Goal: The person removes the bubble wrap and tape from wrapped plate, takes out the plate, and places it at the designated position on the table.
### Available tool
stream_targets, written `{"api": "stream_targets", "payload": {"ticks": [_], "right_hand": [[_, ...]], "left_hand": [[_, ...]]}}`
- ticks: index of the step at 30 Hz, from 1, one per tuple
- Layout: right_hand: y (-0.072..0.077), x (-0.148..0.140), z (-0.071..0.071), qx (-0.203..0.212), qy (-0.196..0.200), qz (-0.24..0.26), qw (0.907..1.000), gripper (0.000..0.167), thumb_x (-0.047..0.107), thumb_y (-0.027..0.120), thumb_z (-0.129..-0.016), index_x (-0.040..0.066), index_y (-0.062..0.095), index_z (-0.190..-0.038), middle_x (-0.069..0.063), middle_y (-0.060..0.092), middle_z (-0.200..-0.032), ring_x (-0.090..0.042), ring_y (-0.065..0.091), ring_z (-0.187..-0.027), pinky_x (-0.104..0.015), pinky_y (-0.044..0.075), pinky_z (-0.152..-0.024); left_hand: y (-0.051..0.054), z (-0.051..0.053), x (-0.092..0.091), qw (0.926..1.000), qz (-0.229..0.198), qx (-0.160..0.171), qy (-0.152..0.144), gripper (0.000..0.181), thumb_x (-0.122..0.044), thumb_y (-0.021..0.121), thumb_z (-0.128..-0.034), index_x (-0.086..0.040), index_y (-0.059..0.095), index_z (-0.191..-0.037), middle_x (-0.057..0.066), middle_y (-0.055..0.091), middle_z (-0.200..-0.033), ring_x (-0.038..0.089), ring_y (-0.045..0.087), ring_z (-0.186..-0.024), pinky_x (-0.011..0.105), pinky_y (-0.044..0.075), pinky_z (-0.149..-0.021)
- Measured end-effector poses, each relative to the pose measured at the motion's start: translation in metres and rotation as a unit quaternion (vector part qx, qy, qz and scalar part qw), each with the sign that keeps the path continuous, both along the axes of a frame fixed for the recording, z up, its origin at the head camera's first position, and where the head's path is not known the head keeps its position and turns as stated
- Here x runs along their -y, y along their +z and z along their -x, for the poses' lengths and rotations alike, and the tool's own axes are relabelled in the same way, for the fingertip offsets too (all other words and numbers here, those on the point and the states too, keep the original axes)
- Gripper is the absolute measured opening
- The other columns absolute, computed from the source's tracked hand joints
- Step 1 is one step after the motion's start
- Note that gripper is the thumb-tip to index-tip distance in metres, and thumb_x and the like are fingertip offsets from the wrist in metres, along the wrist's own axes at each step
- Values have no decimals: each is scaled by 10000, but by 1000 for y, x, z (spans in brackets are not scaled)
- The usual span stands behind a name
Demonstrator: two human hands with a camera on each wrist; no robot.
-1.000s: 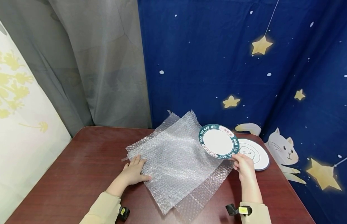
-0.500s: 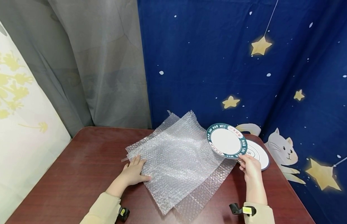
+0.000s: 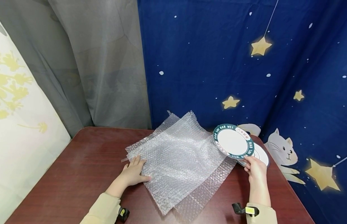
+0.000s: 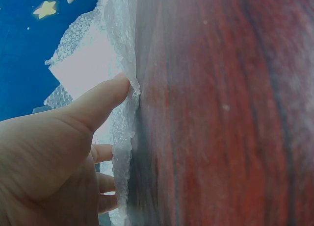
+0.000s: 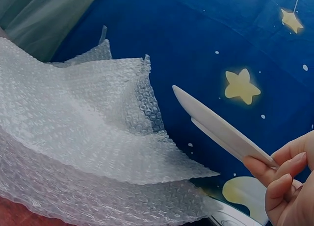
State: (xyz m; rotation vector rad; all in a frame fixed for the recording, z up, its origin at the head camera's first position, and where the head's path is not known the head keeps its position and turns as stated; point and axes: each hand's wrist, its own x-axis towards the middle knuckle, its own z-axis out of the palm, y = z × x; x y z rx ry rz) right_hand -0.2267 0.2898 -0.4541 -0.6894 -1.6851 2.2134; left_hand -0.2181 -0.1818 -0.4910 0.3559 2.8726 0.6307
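My right hand (image 3: 256,168) pinches the rim of a white plate with a dark green lettered border (image 3: 233,141), holding it raised and tilted. In the right wrist view this plate (image 5: 223,129) shows edge-on. Partly hidden below and behind it, a white plate with a dark rim (image 3: 261,154) lies at the table's right edge. My left hand (image 3: 134,171), fingers spread, rests on the left edge of a sheet of bubble wrap (image 3: 173,186). A faint round outline shows in that sheet. Its thumb (image 4: 110,94) touches the sheet's edge in the left wrist view.
Another bubble wrap sheet (image 3: 194,202) lies crosswise beneath the upper one. Both sheets lie on a reddish-brown table (image 3: 72,177). Behind it hang a grey curtain (image 3: 114,77) and a blue starry curtain (image 3: 196,62).
My right hand has moved to the right with the green-rimmed plate, which now covers more of the other plate. The left hand and bubble wrap have stayed put.
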Motion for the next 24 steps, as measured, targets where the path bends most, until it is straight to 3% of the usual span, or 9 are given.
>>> {"api": "stream_targets", "payload": {"ticks": [9,17,24], "right_hand": [[3,-7,-5,135,-252,72,9996,295,19,587,-917,144,644,-656,33,603,-598,-53,375,-443,-181,356,-452],[1,-14,-6,77,-534,351,9979,199,-6,591,-904,62,646,-726,6,610,-588,-64,375,-434,-196,345,-436],[-2,-22,-7,236,-650,411,9968,320,19,592,-906,136,640,-612,28,606,-579,-61,383,-440,-187,348,-444]], "left_hand": [[0,0,0,10000,10,-16,-6,899,-515,725,-790,40,395,-1415,330,179,-1502,465,145,-1386,690,177,-1006],[1,-1,0,10000,22,-11,-10,908,-521,729,-783,40,395,-1414,337,177,-1499,469,147,-1384,693,177,-1001],[2,-1,-1,10000,26,-39,-29,898,-520,729,-782,36,404,-1407,341,188,-1493,475,156,-1379,698,182,-995]]}}
